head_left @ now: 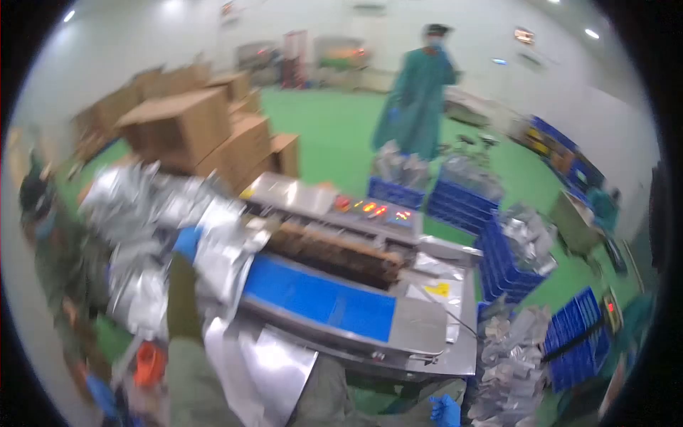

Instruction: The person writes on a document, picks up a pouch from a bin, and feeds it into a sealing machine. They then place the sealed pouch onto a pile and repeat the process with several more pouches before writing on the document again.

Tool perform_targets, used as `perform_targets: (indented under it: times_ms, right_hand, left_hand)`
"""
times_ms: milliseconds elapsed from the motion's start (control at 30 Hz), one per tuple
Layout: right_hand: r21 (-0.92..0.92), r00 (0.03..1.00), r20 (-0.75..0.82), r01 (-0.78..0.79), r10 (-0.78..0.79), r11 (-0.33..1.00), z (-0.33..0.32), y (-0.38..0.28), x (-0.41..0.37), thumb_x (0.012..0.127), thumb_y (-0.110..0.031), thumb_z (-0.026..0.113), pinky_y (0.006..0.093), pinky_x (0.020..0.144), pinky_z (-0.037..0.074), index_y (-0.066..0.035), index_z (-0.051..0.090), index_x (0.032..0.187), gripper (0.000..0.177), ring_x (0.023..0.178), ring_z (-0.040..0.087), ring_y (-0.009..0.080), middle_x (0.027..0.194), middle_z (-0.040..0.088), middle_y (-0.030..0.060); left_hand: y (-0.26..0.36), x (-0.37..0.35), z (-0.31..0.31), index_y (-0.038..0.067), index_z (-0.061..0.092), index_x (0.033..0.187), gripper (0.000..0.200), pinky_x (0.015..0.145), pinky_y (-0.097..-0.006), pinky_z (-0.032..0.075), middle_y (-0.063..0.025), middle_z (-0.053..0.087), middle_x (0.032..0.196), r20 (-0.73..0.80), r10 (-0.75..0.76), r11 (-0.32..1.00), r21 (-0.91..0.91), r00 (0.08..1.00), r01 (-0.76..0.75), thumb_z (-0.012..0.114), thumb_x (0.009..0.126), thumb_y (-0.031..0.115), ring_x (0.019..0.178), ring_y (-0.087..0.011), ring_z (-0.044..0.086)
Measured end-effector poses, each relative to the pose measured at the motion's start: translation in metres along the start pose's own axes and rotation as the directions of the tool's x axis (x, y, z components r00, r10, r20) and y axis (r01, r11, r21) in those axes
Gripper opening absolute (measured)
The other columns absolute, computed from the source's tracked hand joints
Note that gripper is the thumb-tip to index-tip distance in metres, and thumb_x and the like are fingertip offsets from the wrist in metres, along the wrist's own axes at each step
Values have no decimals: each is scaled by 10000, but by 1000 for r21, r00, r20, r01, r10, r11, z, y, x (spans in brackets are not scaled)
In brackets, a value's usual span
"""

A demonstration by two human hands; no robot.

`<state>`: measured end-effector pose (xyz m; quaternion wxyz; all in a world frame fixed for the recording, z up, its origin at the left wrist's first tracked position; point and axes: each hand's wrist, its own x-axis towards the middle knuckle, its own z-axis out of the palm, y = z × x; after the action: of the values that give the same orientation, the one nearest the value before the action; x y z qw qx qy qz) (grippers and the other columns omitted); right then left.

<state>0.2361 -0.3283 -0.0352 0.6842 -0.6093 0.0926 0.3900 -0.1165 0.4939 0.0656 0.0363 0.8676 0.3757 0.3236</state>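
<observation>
My left hand [187, 242], in a blue glove with an olive sleeve, reaches into a heap of silver foil bags [131, 267] at the left. It is closed at the edge of a crumpled foil bag [226, 249]; folds of foil hide its fingertips. This bag lies against the left end of a sealing machine [338, 213], beside its blue conveyor belt [320, 295]. My right hand [445, 410], also blue-gloved, is low at the bottom edge, in front of the machine. Its fingers look loosely apart, and I see nothing in them.
Brown cartons [178, 128] are stacked behind the heap. Blue crates [498, 260] with foil pouches line the right side, near a pile of pouches [512, 370]. A person in a green gown [416, 99] stands beyond the machine; another person [67, 263] is at the left.
</observation>
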Motion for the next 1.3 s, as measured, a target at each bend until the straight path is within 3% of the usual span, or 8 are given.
perform_targets:
  times_ms: [200,267,400,633,800,967,1067,1300]
  right_hand:
    - [-86,999,-39,-18,15,996,-28,17,10,919,-354,496,214,397,364,-37,589,1035,350,451,456,94,688,579,24]
    - [-95,998,-36,39,-42,995,-11,15,7,912,-370,503,244,381,375,-24,633,936,371,437,464,100,602,550,8]
    - [-132,996,65,75,-67,988,5,5,5,928,-338,494,205,381,357,-37,627,959,331,449,457,75,604,545,-13]
    - [-234,992,65,117,-104,965,12,5,11,926,-346,490,198,381,324,-64,637,943,318,442,423,57,604,538,-34]
    - [-217,987,144,106,-76,970,13,13,2,932,-350,484,188,381,309,-77,633,952,312,454,418,37,636,566,-42]
    - [-267,984,151,129,-90,955,25,9,-9,916,-407,494,198,420,300,-55,632,969,382,477,393,49,610,514,-49]
    - [-323,984,106,169,-142,931,32,3,-8,918,-399,492,202,435,305,-68,633,965,363,496,394,43,620,514,-50]
    - [-521,849,512,425,-127,740,174,12,-11,902,-289,544,230,449,304,-128,416,668,312,476,372,70,584,402,-19]
  left_hand:
    - [129,-18,-108,3,602,734,334,592,-348,380,-95,534,634,-165,-446,789,-536,880,299,567,849,316,602,-167,468]
    - [147,-23,-124,-15,628,785,362,601,-314,402,-86,571,632,-305,-239,944,-294,922,148,602,824,343,592,-138,486]
    - [175,-41,-147,9,629,781,279,572,-283,379,-28,541,629,-442,-300,837,-548,845,11,597,857,276,601,-94,443]
    - [200,-108,-191,39,522,689,275,538,-249,327,38,446,640,-700,-680,623,-708,216,-332,554,902,211,605,-72,375]
    - [164,-209,-111,-19,532,738,361,576,-331,380,-65,497,657,-755,-628,720,-655,-187,229,500,932,283,610,-156,442]
    - [122,-278,-48,-35,560,804,384,610,-344,420,-135,576,712,-668,-722,542,-709,-183,451,474,941,313,628,-217,502]
    - [120,-301,-80,-29,581,922,300,639,-319,442,-107,610,806,-747,-662,686,-574,56,447,496,936,259,695,-183,545]
    - [164,-462,-189,12,529,1172,319,583,-221,436,-67,617,898,-579,-808,579,-743,112,335,504,930,219,642,-97,523]
